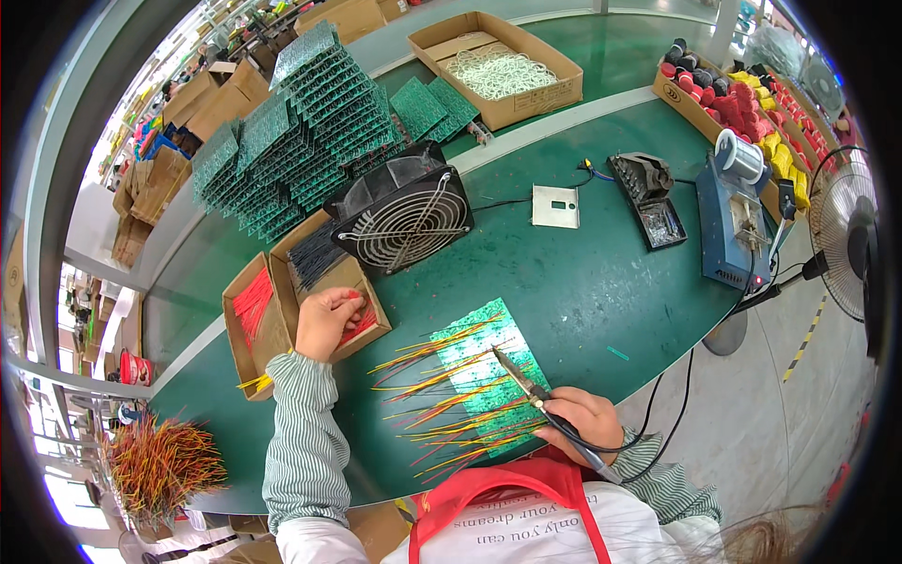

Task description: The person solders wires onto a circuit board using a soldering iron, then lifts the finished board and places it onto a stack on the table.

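My right hand [584, 419] grips a soldering iron [536, 395], its tip pointing up and left over a green circuit board panel [507, 324]. Red and yellow wires [427, 381] stick out from the panel's left side in several bundles. My left hand [324, 322] is above a divided cardboard box [378, 324], fingers pinched together. A small red spot shows at its fingertips; I cannot tell what it is. Red wires [360, 327] lie in the box beside that hand, with dark wires [313, 256] behind them and more red wires [252, 305] in the left compartment.
A black fan [404, 221] stands behind the box. Stacked green boards [310, 132] and a carton of white loops [503, 75] are farther back. At right are a blue soldering station [723, 235], a black holder [648, 202] and a standing fan [841, 230]. Wired pieces [164, 465] are piled left.
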